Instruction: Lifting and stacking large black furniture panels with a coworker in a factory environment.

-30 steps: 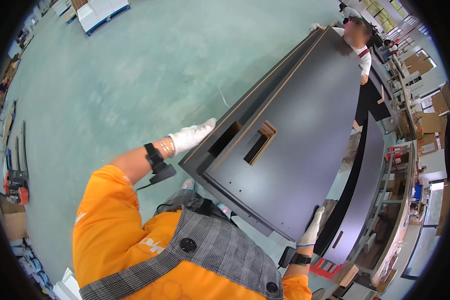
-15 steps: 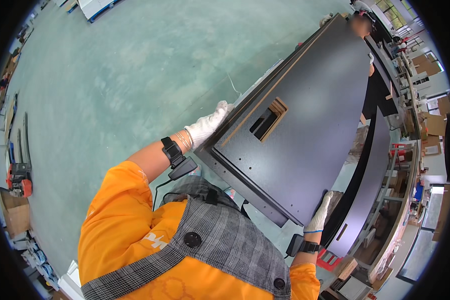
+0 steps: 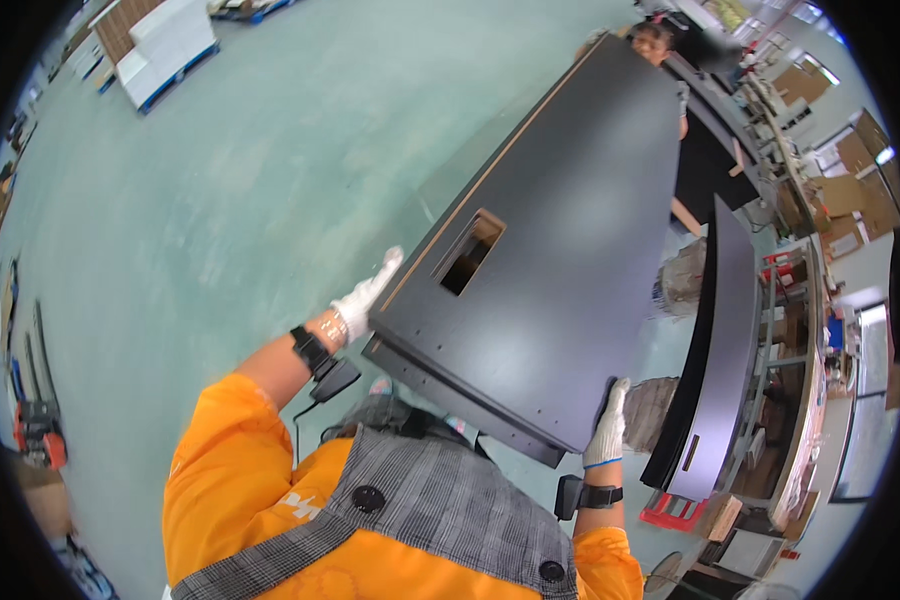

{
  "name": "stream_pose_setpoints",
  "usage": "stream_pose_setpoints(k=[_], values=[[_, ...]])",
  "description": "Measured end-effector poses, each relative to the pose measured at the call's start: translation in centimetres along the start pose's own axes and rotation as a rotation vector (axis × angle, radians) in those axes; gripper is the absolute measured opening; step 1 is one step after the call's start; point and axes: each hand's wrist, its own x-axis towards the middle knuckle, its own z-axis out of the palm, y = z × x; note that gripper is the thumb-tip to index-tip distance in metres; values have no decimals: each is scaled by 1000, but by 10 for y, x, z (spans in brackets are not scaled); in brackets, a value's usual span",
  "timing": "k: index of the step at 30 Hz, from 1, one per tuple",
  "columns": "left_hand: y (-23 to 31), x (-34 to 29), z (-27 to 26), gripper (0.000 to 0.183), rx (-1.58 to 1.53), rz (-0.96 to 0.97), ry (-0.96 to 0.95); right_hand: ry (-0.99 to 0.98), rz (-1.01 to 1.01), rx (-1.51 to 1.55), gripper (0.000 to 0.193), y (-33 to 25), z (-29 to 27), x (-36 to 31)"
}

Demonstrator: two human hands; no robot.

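Your gloved left hand (image 3: 368, 298) lies along the left edge of the dark grey panel (image 3: 560, 250), fingers stretched straight. Your gloved right hand (image 3: 607, 430) sits at its right edge by the near corner; you cannot tell whether it grips. The panel lies before you over another dark piece (image 3: 450, 403), another person (image 3: 653, 45) at its far end.
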Motion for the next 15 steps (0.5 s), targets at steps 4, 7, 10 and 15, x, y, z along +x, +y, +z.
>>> stream_pose_setpoints(k=[4,7,10,15], values=[[22,-1,7,90,-393,32,-37,-12,4,75,84,7,-7,3],[33,-4,12,94,-266,119,2,-66,-11,49,90,13,-10,9],[39,-11,17,93,-137,145,19,-148,-27,148,90,15,-12,9],[50,-26,27,85,-3,89,30,-99,-7,156,90,5,-9,-6]])
